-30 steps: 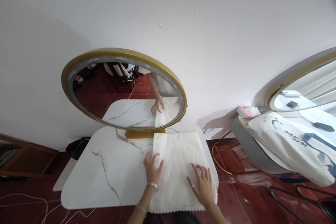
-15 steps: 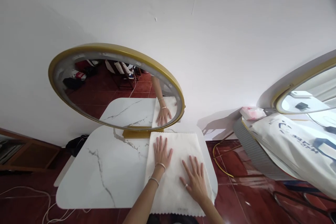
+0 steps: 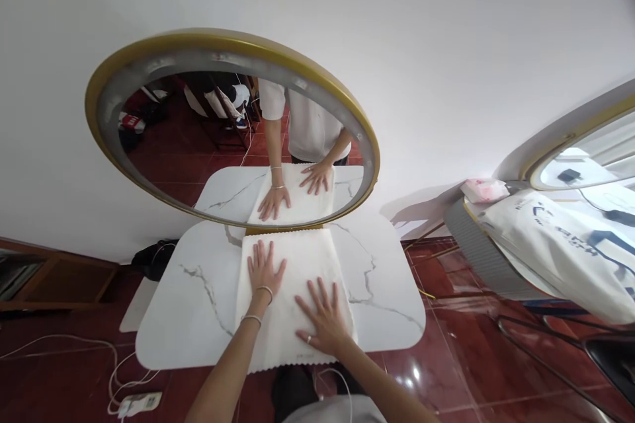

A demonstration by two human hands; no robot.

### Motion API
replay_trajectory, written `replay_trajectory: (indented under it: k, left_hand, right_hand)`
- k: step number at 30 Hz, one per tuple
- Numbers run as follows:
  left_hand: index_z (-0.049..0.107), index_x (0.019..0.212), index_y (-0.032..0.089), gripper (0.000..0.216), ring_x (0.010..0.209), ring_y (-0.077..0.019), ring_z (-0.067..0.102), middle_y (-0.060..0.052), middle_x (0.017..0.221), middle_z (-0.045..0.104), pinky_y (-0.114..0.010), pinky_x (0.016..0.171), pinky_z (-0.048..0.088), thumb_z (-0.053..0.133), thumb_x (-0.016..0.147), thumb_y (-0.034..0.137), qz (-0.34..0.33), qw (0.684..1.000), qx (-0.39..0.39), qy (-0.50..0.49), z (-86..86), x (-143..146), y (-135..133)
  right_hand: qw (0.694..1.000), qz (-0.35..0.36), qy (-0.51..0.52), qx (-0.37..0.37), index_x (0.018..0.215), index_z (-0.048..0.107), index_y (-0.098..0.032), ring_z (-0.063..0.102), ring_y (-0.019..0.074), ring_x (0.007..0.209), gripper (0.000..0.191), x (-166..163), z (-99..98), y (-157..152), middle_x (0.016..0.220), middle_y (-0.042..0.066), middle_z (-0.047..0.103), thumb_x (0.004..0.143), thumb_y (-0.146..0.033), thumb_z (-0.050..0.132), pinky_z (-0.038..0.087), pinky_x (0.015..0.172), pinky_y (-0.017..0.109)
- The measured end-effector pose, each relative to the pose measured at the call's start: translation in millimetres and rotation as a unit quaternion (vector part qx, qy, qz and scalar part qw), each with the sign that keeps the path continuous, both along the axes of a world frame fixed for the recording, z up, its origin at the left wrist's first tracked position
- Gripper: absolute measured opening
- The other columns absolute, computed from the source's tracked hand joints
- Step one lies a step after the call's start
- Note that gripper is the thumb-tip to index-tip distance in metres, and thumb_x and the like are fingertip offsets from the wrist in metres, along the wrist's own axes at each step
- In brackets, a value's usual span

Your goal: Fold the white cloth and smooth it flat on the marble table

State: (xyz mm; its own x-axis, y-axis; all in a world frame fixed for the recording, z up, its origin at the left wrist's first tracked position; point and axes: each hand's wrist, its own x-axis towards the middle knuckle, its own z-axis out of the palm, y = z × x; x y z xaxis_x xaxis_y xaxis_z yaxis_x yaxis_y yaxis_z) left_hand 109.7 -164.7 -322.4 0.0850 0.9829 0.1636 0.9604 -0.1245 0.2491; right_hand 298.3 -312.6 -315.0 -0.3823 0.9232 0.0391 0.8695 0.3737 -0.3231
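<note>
A white cloth (image 3: 307, 258) with zigzag edges lies flat on a white marble-patterned table (image 3: 198, 304), reaching from the mirror's base to the near edge. My left hand (image 3: 262, 269) rests palm down on the cloth's upper left part, fingers spread. Flat on the cloth nearer to me lies my right hand (image 3: 322, 317), fingers apart, a ring on one finger. Bracelets circle my left wrist. Neither hand holds anything.
A round gold-framed mirror (image 3: 231, 129) stands at the table's back edge and reflects my hands and the cloth. To the right, a second table carries a white printed bag (image 3: 560, 251) and a pink packet (image 3: 483, 190). Cables and a power strip (image 3: 139, 402) lie on the red tiled floor.
The cloth now lies near the table's middle instead of its right side. Both hands stay flat on it, the left one still farther up than the right. The view has tilted down.
</note>
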Motion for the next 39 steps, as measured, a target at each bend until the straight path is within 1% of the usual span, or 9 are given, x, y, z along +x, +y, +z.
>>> replay_trajectory:
  k: [3,6,10,14,18,23,34,37,39]
  left_hand:
    - [0.03,0.151,0.017,0.067,0.149,-0.0337,0.01,-0.016,0.161,0.013,-0.061,0.116,0.015,0.042,0.093,0.047,0.002,1.0,-0.005,0.015,3.1,-37,9]
    - [0.037,0.148,0.02,0.054,0.149,-0.0328,0.009,-0.014,0.161,0.017,-0.065,0.115,0.014,0.038,0.094,0.028,-0.061,0.998,-0.01,0.028,6.6,-36,14]
    - [0.044,0.144,0.021,0.06,0.149,-0.0237,0.016,-0.011,0.158,0.028,-0.052,0.119,0.019,0.033,0.087,0.005,-0.228,0.973,-0.042,0.021,10.1,26,13]
    - [0.043,0.144,0.025,0.052,0.15,-0.0277,0.011,-0.008,0.162,0.016,-0.054,0.12,0.015,0.043,0.092,0.02,-0.289,0.957,-0.025,-0.007,8.7,92,10]
    - [0.036,0.147,0.03,0.057,0.15,-0.0265,0.007,-0.002,0.164,0.008,-0.053,0.121,0.011,0.049,0.093,0.035,-0.288,0.957,-0.014,-0.023,6.6,106,10]
    - [0.038,0.146,0.031,0.055,0.15,-0.0273,0.008,-0.003,0.163,0.011,-0.054,0.12,0.008,0.049,0.093,0.041,-0.288,0.957,-0.024,-0.029,10.0,67,10]
    - [0.038,0.147,0.031,0.057,0.149,-0.0281,0.012,-0.008,0.162,0.014,-0.057,0.118,0.01,0.051,0.092,0.041,-0.234,0.972,-0.023,0.018,12.7,-83,23]
    - [0.038,0.147,0.031,0.054,0.149,-0.03,0.011,-0.01,0.162,0.014,-0.06,0.117,0.01,0.047,0.094,0.037,-0.226,0.973,-0.033,0.033,11.2,-96,21]
    - [0.038,0.147,0.032,0.051,0.149,-0.0307,0.01,-0.009,0.162,0.016,-0.065,0.115,0.008,0.042,0.096,0.033,-0.236,0.97,-0.046,0.038,10.5,-86,19]
  right_hand:
    - [1.0,0.008,0.012,-0.012,0.154,0.005,-0.037,0.008,0.0426,0.146,0.084,-35,10.2,10,0.162,0.01,-0.004,0.088,-0.064,0.048,-0.003,0.109,0.072]
    - [0.999,-0.004,0.03,-0.017,0.154,0.004,-0.038,0.007,0.0421,0.147,0.081,-52,11.2,13,0.162,0.01,-0.006,0.09,-0.064,0.046,0.002,0.11,0.072]
    - [0.998,-0.058,0.016,0.004,0.154,0.009,-0.039,0.004,0.0391,0.148,0.074,-38,-3.3,6,0.163,0.008,0.004,0.092,-0.062,0.042,-0.002,0.109,0.072]
    - [0.989,-0.137,-0.04,0.026,0.153,0.019,-0.037,0.006,0.0377,0.148,0.069,1,-11.1,-4,0.162,0.009,0.013,0.092,-0.06,0.044,-0.002,0.109,0.071]
    - [0.989,-0.123,-0.068,0.032,0.152,0.022,-0.036,0.006,0.0381,0.148,0.072,23,-4.7,-9,0.162,0.009,0.013,0.09,-0.064,0.045,0.0,0.11,0.071]
    - [0.991,-0.111,-0.075,0.029,0.153,0.019,-0.035,0.003,0.0415,0.147,0.08,-6,-2.7,-9,0.162,0.012,0.01,0.086,-0.069,0.047,0.0,0.108,0.073]
    - [0.998,-0.064,-0.02,0.01,0.154,0.009,-0.037,-0.001,0.0435,0.147,0.082,-147,-14.3,13,0.163,0.012,0.002,0.087,-0.074,0.038,-0.008,0.105,0.075]
    - [0.998,-0.062,-0.018,0.008,0.154,0.011,-0.038,0.0,0.0418,0.147,0.081,-160,-14.6,16,0.163,0.011,0.002,0.087,-0.074,0.039,-0.009,0.106,0.073]
    - [0.997,-0.067,-0.026,0.015,0.154,0.012,-0.038,0.003,0.0407,0.147,0.08,-155,-15.7,15,0.163,0.01,0.005,0.087,-0.073,0.038,-0.008,0.107,0.072]
